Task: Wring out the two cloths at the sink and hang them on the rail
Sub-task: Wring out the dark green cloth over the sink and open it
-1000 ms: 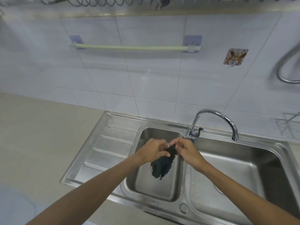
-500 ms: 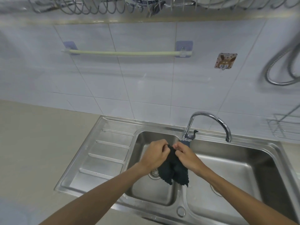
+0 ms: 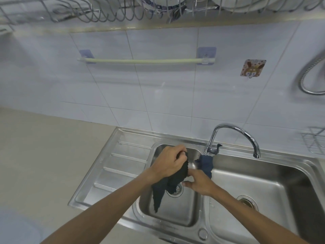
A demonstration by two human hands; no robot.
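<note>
Dark, limp cloth hangs over the left basin of the steel sink, bunched at its top in the left hand, whose grip is closed tight round it. The right hand sits just below and beside it, fingers half open and touching the fabric; whether it truly holds any I cannot tell. A second cloth, bluish, lies draped over the divider beneath the tap. The rail on the tiled wall is bare, well above. To wring well, I judge, the right hand should close round the lower part, twist against the left, and keep the bundle low over the basin so drips fall inside, not onto the surface.
</note>
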